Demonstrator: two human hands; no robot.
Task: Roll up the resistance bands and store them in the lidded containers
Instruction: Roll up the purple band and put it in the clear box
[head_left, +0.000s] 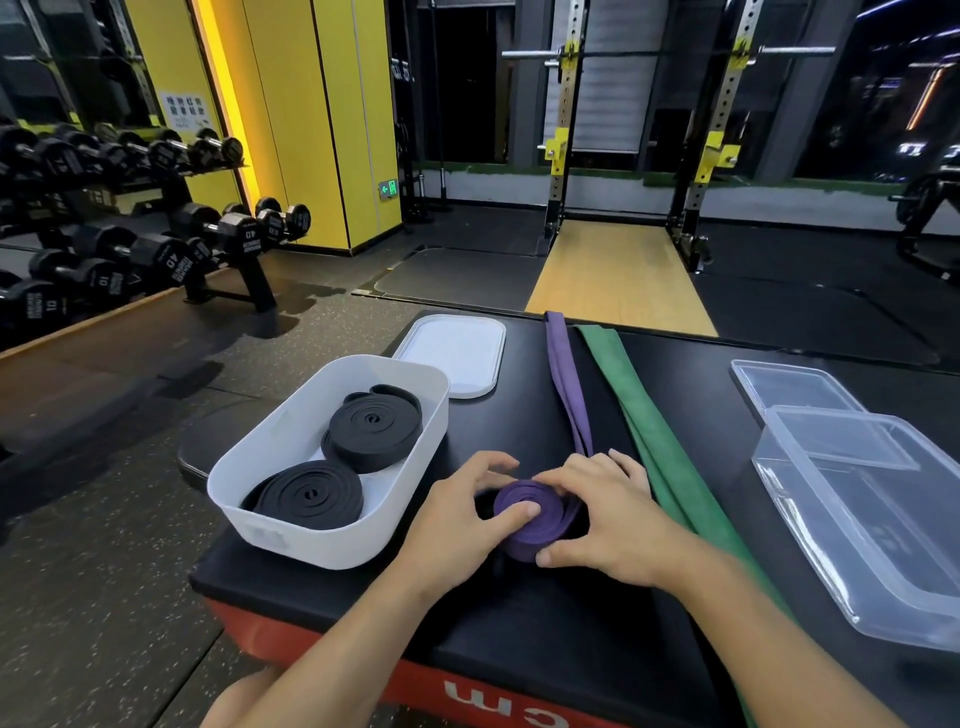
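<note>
A purple resistance band (530, 512) lies partly coiled on the black padded box top (545, 613), its loose tail running away toward the far edge. My left hand (467, 519) grips the coil from the left with the thumb on top. My right hand (602, 514) holds it from the right, fingers curled round it. A green band (654, 441) lies stretched out just right of my hands. The white container (291, 519) at the left holds two rolled black bands (374, 423), with its white lid (457, 356) behind it.
A clear plastic container (883, 525) stands at the right with its clear lid (795, 387) behind it. The box top ends close to me at a red side. A dumbbell rack (156, 244) stands far left and a squat rack (639, 156) beyond the box.
</note>
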